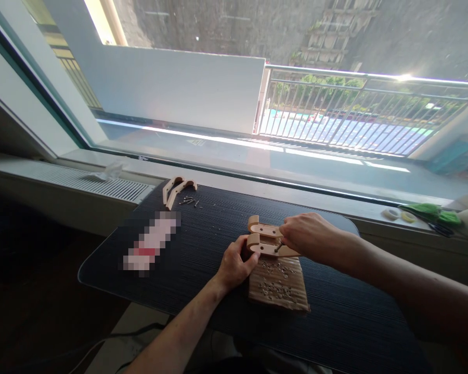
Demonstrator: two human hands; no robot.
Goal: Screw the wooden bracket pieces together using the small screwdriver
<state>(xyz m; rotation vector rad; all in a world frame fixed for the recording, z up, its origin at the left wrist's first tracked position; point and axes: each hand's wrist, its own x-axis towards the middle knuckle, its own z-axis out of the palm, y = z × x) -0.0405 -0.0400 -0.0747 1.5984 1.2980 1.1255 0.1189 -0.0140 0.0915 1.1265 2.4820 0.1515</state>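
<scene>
Two curved wooden pieces (263,229) lie side by side on a cardboard sheet (280,284) pitted with small holes, on a dark ribbed table (203,228). My left hand (236,262) curls round the rounded end of the nearer wooden piece (265,249) and steadies it. My right hand (304,235) is closed in a pinch over the same piece, with a small dark tip showing under the fingers; I cannot make out what it is.
Two more curved wooden pieces (178,189) and several small screws (189,201) lie at the table's far left corner. A blurred pinkish object (153,244) lies left of centre. Tape rolls (398,215) and green items (432,212) sit on the window sill (335,200).
</scene>
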